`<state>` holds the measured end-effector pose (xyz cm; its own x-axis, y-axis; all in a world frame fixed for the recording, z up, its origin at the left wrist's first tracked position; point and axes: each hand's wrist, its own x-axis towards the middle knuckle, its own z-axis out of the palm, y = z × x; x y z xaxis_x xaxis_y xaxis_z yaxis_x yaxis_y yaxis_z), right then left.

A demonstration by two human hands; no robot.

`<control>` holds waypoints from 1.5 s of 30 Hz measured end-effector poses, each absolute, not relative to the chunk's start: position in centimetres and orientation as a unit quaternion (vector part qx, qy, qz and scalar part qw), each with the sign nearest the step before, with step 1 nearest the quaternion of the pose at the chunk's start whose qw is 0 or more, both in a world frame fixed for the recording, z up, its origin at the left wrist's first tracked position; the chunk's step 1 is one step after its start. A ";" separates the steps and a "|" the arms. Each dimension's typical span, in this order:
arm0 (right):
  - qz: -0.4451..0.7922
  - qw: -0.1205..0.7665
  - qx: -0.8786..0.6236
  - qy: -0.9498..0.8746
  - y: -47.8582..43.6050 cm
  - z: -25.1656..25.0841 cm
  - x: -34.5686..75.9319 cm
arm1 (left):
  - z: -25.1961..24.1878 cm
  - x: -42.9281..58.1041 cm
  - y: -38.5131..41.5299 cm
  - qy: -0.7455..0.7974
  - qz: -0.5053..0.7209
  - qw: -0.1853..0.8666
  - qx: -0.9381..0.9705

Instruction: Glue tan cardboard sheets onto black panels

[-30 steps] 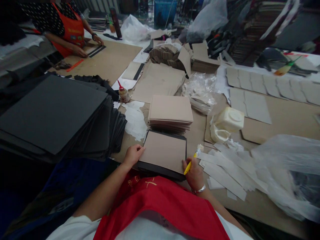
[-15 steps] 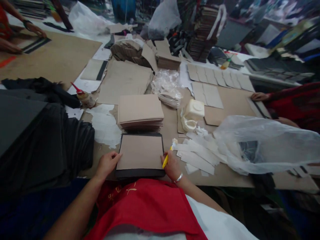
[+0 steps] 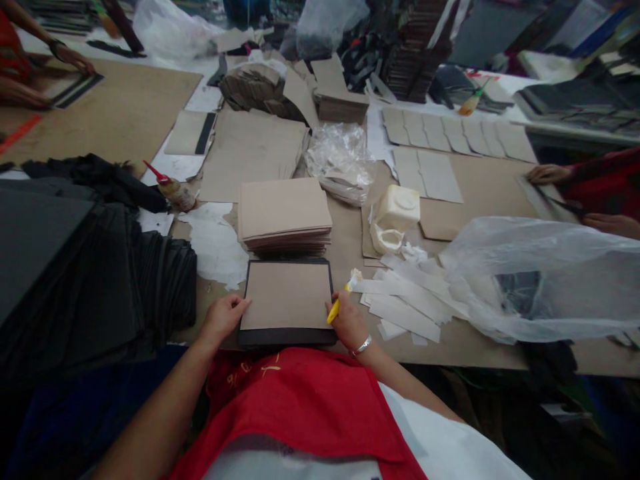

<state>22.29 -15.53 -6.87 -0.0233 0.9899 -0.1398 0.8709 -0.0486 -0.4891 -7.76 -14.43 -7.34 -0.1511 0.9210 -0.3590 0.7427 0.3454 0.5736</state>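
Note:
A tan cardboard panel point(image 3: 287, 293) lies on a black sheet point(image 3: 287, 337) at the table's near edge. My left hand point(image 3: 223, 316) rests on the panel's left edge, fingers curled against it. My right hand point(image 3: 345, 319) presses the panel's right edge and grips a yellow-handled brush point(image 3: 339, 303) whose white bristles point up and away. Just beyond the panel stands a stack of tan panels point(image 3: 283, 213).
A tall pile of black sheets point(image 3: 75, 267) fills the left. White paper strips point(image 3: 405, 300) and a clear plastic bag point(image 3: 540, 280) lie to the right, a white glue tub point(image 3: 397, 210) behind them. A glue bottle point(image 3: 173, 190) lies left. Other people's hands point(image 3: 547, 175) work at right and far left.
The view has swung right and down a little; a co-worker's hands at the right have come into view. My hands stay on the panel's two edges, brush still held.

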 end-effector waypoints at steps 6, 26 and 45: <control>0.188 0.102 -0.687 -0.694 -15.1 -6.9 22.0 | -6.7 -7.9 -13.9 0.739 0.133 0.337 0.568; 0.085 -0.072 -0.682 -0.723 -13.3 -1.2 22.0 | -4.0 -6.5 -13.3 0.650 0.012 0.113 0.751; 0.551 0.302 -0.575 -0.524 -5.7 -2.9 13.1 | -7.8 -3.9 -16.2 0.541 0.098 0.106 0.828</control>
<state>13.05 -5.73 -2.86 -0.1565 0.9353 -0.3174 0.2688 -0.2689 -0.9249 -3.86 -16.18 -7.80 0.3949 0.9175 0.0473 0.8758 -0.3915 0.2822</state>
